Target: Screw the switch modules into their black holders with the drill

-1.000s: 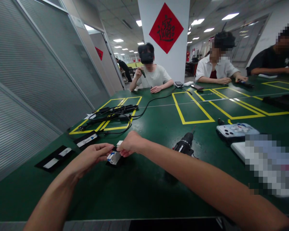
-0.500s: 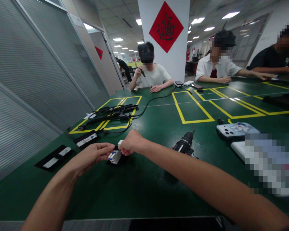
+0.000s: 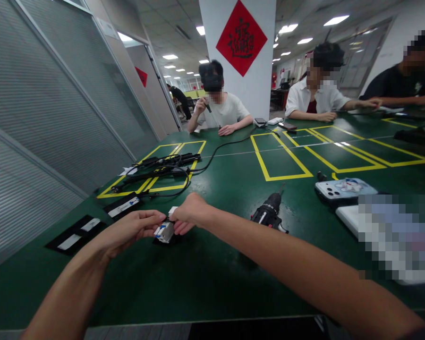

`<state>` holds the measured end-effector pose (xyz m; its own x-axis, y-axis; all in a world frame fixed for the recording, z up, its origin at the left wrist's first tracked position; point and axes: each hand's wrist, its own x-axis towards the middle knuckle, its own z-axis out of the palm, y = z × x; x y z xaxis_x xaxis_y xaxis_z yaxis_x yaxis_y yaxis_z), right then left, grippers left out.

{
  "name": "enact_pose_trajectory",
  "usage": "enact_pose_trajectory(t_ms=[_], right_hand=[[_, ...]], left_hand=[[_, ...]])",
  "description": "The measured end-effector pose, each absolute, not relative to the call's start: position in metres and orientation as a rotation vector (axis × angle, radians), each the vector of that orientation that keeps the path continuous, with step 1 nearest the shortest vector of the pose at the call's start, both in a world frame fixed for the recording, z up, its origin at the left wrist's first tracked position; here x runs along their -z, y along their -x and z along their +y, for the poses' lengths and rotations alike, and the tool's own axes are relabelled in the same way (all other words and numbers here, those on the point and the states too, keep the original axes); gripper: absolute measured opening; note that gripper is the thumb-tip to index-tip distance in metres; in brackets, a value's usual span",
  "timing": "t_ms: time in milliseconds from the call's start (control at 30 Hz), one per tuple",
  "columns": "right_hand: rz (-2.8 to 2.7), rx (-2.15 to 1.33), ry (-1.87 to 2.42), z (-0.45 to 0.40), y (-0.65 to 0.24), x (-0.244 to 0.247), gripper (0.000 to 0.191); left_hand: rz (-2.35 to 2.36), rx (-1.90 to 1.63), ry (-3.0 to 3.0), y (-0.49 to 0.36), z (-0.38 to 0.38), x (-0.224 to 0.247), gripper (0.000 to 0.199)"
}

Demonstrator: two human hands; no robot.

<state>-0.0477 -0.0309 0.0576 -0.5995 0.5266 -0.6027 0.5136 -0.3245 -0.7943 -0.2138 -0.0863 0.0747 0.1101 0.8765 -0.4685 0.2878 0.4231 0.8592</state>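
Note:
A small white block with blue parts (image 3: 165,232), which looks like a circuit breaker, sits on a black base low over the green table. My left hand (image 3: 147,224) is at its left upper edge, thumb and fingertips pinched together; what lies between them is too small to name. My right hand (image 3: 190,212) is closed on a small white piece (image 3: 172,211) just above and behind the block. Its lower fingers are beside the block's right side and partly hidden by the hand itself.
A cordless drill (image 3: 269,210) lies right of my hands. Black plates with white strips (image 3: 122,207) lie left. Black cables and power strips (image 3: 163,165) are behind. A phone (image 3: 345,188) rests at right. Co-workers sit across the table (image 3: 226,283), one holding a screwdriver (image 3: 208,106).
The view has shifted slightly. My hands keep nearly the same pose around the block, with the right fingers a little more spread below. A co-worker's reaching hand at right has drawn back.

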Motion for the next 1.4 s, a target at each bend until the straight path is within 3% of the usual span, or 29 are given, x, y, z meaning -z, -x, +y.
enact_pose_trajectory(t_ms=[533, 800, 1033, 1400], right_hand=[[-1.857, -1.882, 1.441, -0.041, 0.046, -0.060, 0.018], [-1.772, -2.043, 1.454, -0.043, 0.042, -0.061, 0.021], [-1.669, -1.911, 1.525, -0.055, 0.027, -0.070, 0.034], [-1.567, -1.996, 1.458, -0.059, 0.020, -0.078, 0.027]], left_hand=[[1.392, -0.577, -1.168, 0.216, -0.089, -0.073, 0.020], [1.383, -0.515, -1.202, 0.214, -0.085, -0.077, 0.026], [1.388, -0.657, -1.095, 0.211, -0.085, -0.065, 0.036], [1.298, -0.729, -1.067, 0.204, -0.090, -0.061, 0.020]])
